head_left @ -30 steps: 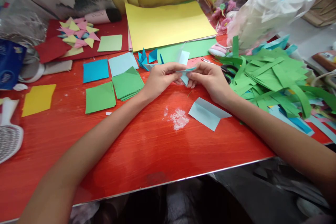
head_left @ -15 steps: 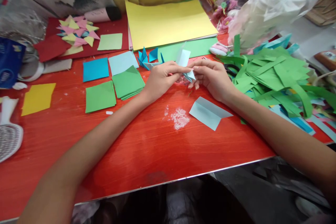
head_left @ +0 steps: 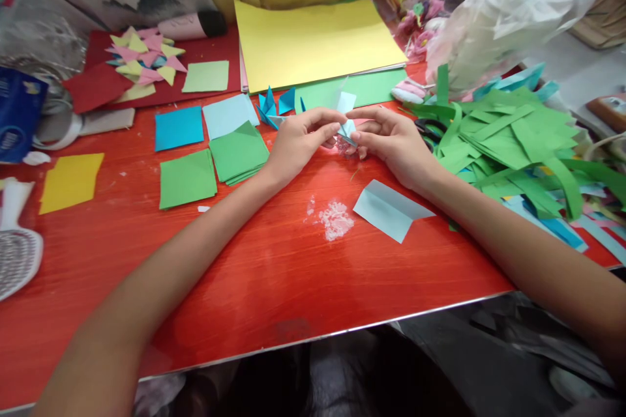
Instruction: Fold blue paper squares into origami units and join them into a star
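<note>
1. The folded pale-blue paper point(head_left: 347, 131) had turned between your fingertips since the earlier frame, above the bench point(head_left: 244, 267).
2. Your left hand point(head_left: 300, 143) pinched its left side, your right hand point(head_left: 400, 146) its right; matching edges before pressing probably suited a crisp crease.
3. Nearer you, a creased pale-blue sheet point(head_left: 386, 208) lay partly unfolded, beside a white patch point(head_left: 336, 220).

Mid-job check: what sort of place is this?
Likely a papercraft spot, perhaps in a home. On the red table are stacked green squares, a heap of green strips and a pink-and-yellow paper star.
</note>
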A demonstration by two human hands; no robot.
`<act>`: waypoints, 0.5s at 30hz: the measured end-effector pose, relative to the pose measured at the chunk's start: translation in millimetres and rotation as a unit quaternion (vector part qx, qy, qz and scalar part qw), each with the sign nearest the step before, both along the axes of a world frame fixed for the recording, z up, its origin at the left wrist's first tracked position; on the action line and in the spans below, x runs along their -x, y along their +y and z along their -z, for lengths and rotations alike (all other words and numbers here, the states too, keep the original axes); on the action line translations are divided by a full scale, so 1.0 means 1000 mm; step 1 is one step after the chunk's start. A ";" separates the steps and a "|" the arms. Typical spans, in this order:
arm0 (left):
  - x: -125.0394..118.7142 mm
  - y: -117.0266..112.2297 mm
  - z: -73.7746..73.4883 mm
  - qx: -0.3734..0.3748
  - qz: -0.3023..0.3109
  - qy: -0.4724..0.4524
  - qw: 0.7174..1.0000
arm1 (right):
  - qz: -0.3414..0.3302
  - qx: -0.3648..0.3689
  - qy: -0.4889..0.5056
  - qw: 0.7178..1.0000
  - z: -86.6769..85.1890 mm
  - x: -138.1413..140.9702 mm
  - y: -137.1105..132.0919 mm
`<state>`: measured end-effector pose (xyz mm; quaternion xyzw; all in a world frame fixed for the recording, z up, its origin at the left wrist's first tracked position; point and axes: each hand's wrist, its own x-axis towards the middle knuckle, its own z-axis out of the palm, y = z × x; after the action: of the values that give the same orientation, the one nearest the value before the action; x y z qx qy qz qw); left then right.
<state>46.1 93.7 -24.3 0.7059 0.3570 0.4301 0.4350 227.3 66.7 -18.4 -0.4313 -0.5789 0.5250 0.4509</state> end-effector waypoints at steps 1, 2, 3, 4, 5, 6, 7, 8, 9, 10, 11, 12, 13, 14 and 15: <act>0.000 0.000 0.000 0.007 -0.003 -0.003 1.000 | -0.001 0.000 0.000 1.000 0.000 0.000 0.000; 0.000 0.000 0.000 0.012 -0.004 -0.006 1.000 | -0.002 -0.001 0.000 1.000 0.000 0.000 0.000; 0.000 0.001 0.000 0.017 -0.005 -0.007 1.000 | -0.002 -0.002 0.001 1.000 0.000 0.000 0.000; 0.000 0.001 0.000 0.019 -0.005 -0.009 1.000 | -0.002 -0.003 0.002 1.000 0.000 0.000 0.000; 0.000 0.002 0.001 0.021 -0.005 -0.010 1.000 | -0.001 -0.006 0.004 1.000 -0.001 0.000 -0.001; 0.000 0.002 0.002 0.022 -0.004 -0.012 1.000 | 0.000 -0.009 0.006 1.000 -0.001 0.001 -0.001; 0.000 0.003 0.003 0.021 -0.003 -0.014 1.000 | 0.001 -0.014 0.006 1.000 -0.002 0.002 -0.002; 0.000 0.003 0.004 0.020 -0.002 -0.016 1.000 | 0.003 -0.017 0.003 1.000 -0.002 0.002 -0.003; 0.000 0.004 0.004 0.015 -0.001 -0.016 1.000 | 0.004 -0.021 -0.003 1.000 -0.003 0.003 -0.004; 0.000 0.004 0.005 0.010 -0.001 -0.011 1.000 | 0.005 -0.024 -0.010 1.000 -0.003 0.004 -0.004; 0.000 0.004 0.005 0.003 0.000 -0.002 1.000 | 0.004 -0.025 -0.017 1.000 -0.003 0.004 -0.005; 0.000 0.004 0.005 -0.004 0.001 0.010 1.000 | 0.004 -0.026 -0.022 0.999 -0.003 0.005 -0.005; 0.000 0.004 0.004 -0.010 0.003 0.022 1.000 | 0.004 -0.028 -0.023 0.999 -0.003 0.005 -0.006; -0.001 0.003 0.003 -0.014 0.005 0.033 0.999 | 0.005 -0.030 -0.023 0.999 -0.003 0.005 -0.006; -0.001 0.002 0.002 -0.017 0.008 0.040 0.999 | 0.006 -0.032 -0.021 0.999 -0.002 0.006 -0.006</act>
<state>46.7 96.1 -26.8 0.7326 0.3613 0.4039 0.4117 221.7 61.0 -16.1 -0.4310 -0.6025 0.4943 0.4550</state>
